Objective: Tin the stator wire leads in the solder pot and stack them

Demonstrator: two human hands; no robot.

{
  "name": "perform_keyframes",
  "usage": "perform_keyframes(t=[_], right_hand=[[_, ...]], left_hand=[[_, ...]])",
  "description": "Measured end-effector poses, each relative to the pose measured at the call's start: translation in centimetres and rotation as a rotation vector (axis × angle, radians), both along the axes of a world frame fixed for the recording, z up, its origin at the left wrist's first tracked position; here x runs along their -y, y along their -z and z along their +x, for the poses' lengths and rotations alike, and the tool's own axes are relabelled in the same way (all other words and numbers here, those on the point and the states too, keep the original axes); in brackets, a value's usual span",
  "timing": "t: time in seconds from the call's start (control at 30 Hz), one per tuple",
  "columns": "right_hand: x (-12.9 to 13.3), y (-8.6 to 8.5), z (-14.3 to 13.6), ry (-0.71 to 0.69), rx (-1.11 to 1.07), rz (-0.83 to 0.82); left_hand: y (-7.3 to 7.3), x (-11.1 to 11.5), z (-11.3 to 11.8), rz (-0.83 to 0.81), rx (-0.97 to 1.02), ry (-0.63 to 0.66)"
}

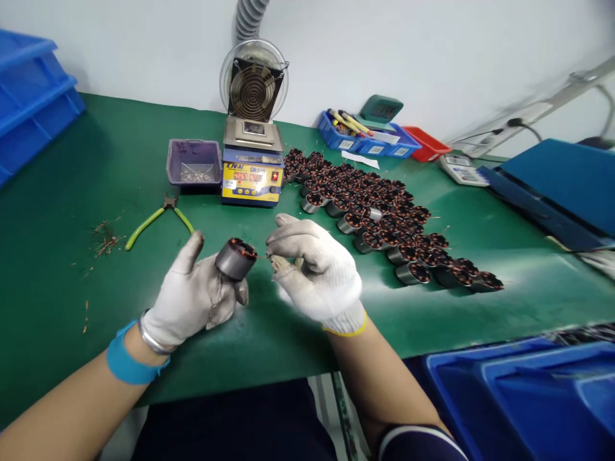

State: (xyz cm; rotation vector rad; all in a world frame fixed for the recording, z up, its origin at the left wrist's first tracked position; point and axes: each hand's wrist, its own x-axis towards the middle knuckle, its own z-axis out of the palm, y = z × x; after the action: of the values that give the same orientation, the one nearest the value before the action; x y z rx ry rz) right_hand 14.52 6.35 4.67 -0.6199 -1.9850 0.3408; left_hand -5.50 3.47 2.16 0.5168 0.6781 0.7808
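A dark grey metal cylinder with copper windings (235, 259) rests in my gloved left hand (199, 288), its wound end facing up. From its right side a thin copper wire (262, 257) sticks out. My gloved right hand (312, 269) pinches the end of that wire between thumb and fingertips. Beyond my left hand lie green-handled cutters (151, 225), jaws pointing away. Loose copper wire scraps (108, 242) are scattered left of the cutters. Rows of similar wound cylinders (375, 218) stand to the right of my right hand.
A yellow and blue heating unit (250, 186) with a fan (253, 89) stands at the back, beside a purple tray (195, 184). Small blue bins (372, 148), a red bin (425, 142) and a calculator (464, 171) are back right. Blue crates flank the green table (240, 358).
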Motion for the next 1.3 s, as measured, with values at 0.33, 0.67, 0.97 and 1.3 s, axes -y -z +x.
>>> perform_keyframes(t=[0.33,0.67,0.97,1.3], right_hand=[[0.9,-0.7,-0.9,-0.087,0.106,0.019],[-0.8,0.9,0.0,-0.021,-0.033,-0.245],[-0.6,1.3,-0.3,-0.012,-0.017,-0.245],[0.4,0.4,-1.3,-0.085,-0.023,-0.130]], left_hand=[[1.7,0.9,1.9,0.102,-0.153,-0.153],[0.2,0.0,0.5,-0.137,0.028,-0.089],[-0.1,0.4,1.2,-0.070,-0.052,-0.235],[0.5,0.4,2.1,0.141,-0.194,-0.443]])
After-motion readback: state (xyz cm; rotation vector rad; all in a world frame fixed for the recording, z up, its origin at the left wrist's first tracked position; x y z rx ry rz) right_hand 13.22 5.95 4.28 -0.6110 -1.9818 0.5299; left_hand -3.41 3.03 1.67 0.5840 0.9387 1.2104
